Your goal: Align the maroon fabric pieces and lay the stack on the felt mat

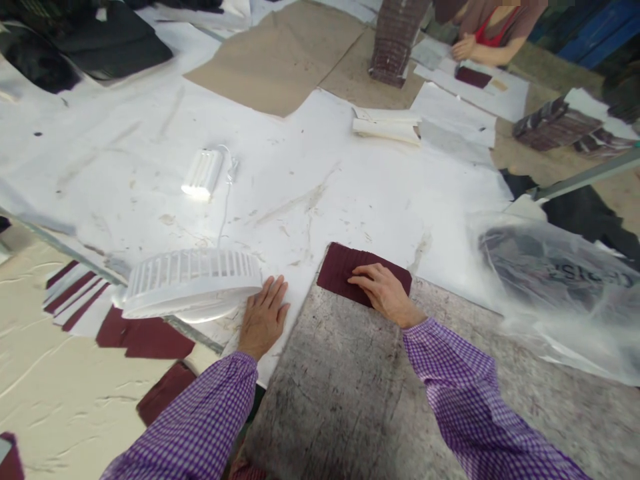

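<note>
My left hand (263, 317) lies flat on the white tabletop, fingers stretched out, holding nothing. Its fingertips are beside a white slatted fan (193, 283). My right hand (383, 290) bends over a dark maroon fabric piece (345, 267), with thumb and fingertips drawn together on its surface. The fabric lies flat at the far end of a worn grey board (340, 360); whether it is one layer or several I cannot tell. My palm and wrist cover its right part.
A lit white lamp (203, 173) and a folded white bundle (387, 125) lie farther back. Clear plastic wrapping (560, 280) sits at the right. Maroon pieces (145, 333) lie lower left, beyond the table edge. Another person (493, 40) works behind a tall maroon stack (397, 40).
</note>
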Demonstrator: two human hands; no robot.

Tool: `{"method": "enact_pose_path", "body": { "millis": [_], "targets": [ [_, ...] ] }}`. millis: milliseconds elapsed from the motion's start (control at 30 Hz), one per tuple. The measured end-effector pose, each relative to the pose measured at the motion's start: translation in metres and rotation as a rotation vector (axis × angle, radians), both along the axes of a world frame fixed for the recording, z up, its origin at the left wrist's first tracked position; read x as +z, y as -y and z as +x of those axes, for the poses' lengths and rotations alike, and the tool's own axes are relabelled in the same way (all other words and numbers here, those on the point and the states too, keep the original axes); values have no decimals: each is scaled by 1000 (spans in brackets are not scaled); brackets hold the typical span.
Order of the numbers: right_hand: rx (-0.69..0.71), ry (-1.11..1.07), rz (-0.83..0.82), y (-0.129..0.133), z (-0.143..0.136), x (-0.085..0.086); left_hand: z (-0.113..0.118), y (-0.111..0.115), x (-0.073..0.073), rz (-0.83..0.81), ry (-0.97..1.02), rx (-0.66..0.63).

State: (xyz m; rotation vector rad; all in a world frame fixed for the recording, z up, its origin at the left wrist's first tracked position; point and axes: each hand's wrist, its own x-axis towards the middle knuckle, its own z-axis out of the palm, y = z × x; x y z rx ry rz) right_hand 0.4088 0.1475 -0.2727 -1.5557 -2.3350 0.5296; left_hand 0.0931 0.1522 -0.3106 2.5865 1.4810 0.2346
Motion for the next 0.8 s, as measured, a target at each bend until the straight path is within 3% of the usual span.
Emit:
{"method": "enact_pose_path", "body": {
  "millis": [100,300,533,800],
  "targets": [
    [38,3,-23,5,0,3,0,0,0,7,-2,-3],
    [-60,24,-2,11,-3,-5,1,0,1,12,-8,-6],
    [-206,66,35,-18,14,-6,1,0,0,18,-11,-9],
    [57,180,-163,-79,33,4,1,1,0,11,1,-6]
  ]
}}
